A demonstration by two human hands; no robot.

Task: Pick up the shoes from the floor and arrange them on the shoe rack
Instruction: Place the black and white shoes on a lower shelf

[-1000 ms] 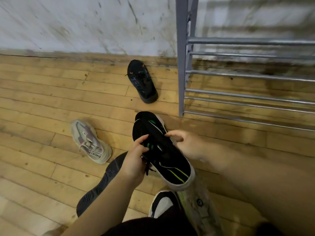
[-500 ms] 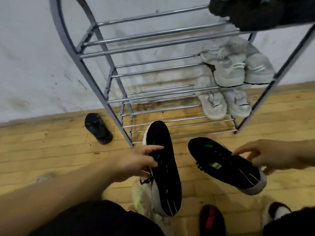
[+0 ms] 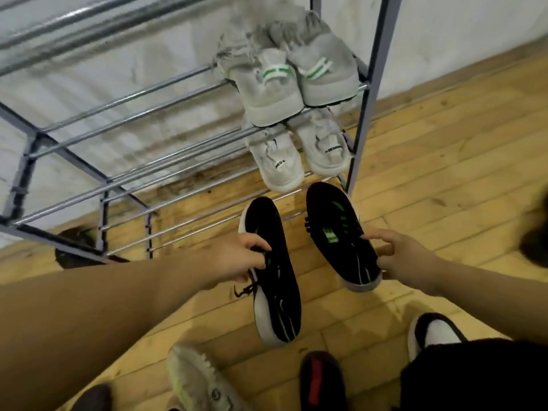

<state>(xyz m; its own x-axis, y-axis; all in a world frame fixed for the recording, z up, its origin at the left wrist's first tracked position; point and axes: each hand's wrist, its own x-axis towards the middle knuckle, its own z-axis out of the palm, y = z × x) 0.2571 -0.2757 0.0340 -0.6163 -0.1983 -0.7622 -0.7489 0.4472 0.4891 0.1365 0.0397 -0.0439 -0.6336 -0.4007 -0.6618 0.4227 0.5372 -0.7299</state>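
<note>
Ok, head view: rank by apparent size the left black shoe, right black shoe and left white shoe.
left black shoe (nearer, so its lead is unsure)
right black shoe
left white shoe, smallest

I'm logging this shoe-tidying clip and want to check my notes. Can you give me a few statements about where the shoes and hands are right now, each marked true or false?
1. The left hand grips one black sneaker and the right hand grips the other black sneaker. True.
2. The shoe rack holds no shoes. False: two pale pairs sit at its right end.
3. The grey sneakers with green stripes sit one shelf above the white sneakers. True.
4. No shoe lies on the wooden floor. False: a pale shoe lies on it near the person.
</note>
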